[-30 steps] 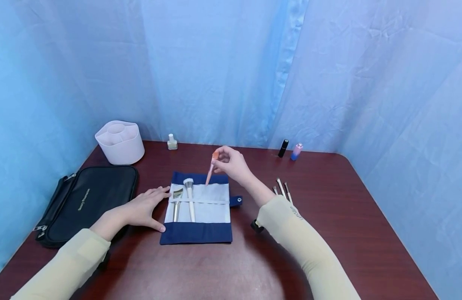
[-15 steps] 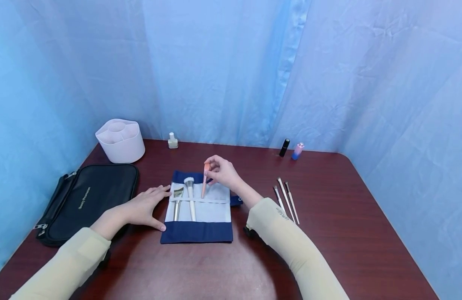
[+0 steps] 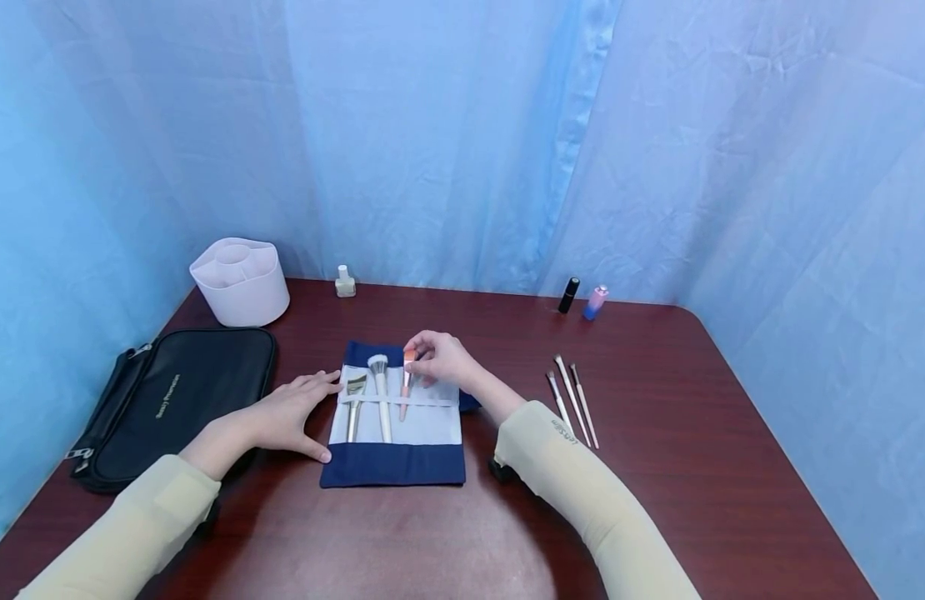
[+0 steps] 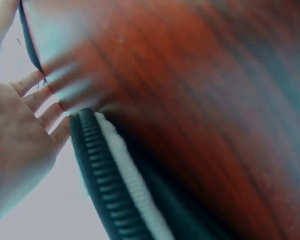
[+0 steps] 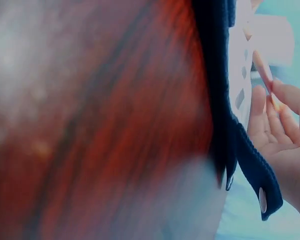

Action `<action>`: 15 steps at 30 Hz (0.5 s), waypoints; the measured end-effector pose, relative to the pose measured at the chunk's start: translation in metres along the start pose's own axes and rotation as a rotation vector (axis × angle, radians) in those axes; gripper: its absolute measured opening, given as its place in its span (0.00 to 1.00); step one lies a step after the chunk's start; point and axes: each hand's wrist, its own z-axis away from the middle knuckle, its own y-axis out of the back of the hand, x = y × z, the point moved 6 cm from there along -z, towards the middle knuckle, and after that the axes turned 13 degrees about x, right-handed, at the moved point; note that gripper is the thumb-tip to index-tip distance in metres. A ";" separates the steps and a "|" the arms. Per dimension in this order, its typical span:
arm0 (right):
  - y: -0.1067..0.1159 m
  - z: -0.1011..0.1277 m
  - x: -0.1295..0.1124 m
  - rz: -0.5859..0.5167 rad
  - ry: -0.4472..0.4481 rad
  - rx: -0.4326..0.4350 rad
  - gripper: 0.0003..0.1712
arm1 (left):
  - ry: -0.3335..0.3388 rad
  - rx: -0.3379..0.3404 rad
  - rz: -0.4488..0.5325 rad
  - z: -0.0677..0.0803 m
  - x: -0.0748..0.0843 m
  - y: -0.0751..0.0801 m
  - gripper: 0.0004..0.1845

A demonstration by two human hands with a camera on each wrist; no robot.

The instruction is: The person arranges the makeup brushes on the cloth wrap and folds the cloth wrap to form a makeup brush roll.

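A navy and white brush roll (image 3: 425,464) lies unfolded on the table. Thumb and fingertips of my right hand (image 3: 443,362) pinch a pink makeup brush (image 3: 405,392) by its orange-bristled end. Its handle points down across the roll's white band (image 3: 440,403). Left of it, a white-handled brush (image 3: 384,412) and a flat, dark-bristled brush (image 3: 353,417) sit in the roll. My left hand (image 3: 286,417) is spread at the roll's left edge, fingers straight, holding nothing. In the right wrist view the roll's snap strap (image 5: 260,175) hangs beside my palm.
At left lies a black zipped case (image 3: 200,400), with a white divided organizer (image 3: 248,296) behind it. A nail polish bottle (image 3: 345,285), a black tube (image 3: 568,296) and a pink-blue bottle (image 3: 594,302) stand at the back. Three slim brushes (image 3: 575,400) lie right.
My right hand has moved left and down with the pink brush, bringing its handle from the roll's top edge down past the band. The left hand stays in place.
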 end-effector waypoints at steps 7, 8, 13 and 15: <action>-0.005 0.004 0.005 0.092 0.032 -0.110 0.12 | -0.001 -0.007 0.000 0.001 0.001 0.002 0.59; -0.005 0.005 0.005 0.095 0.037 -0.125 0.12 | -0.002 -0.007 0.000 0.001 0.001 0.002 0.59; -0.009 0.008 0.001 0.150 0.104 -0.183 0.11 | -0.001 -0.007 -0.002 0.002 0.000 0.002 0.59; -0.011 0.010 -0.002 0.172 0.144 -0.204 0.09 | -0.001 -0.006 -0.002 0.002 0.001 0.002 0.59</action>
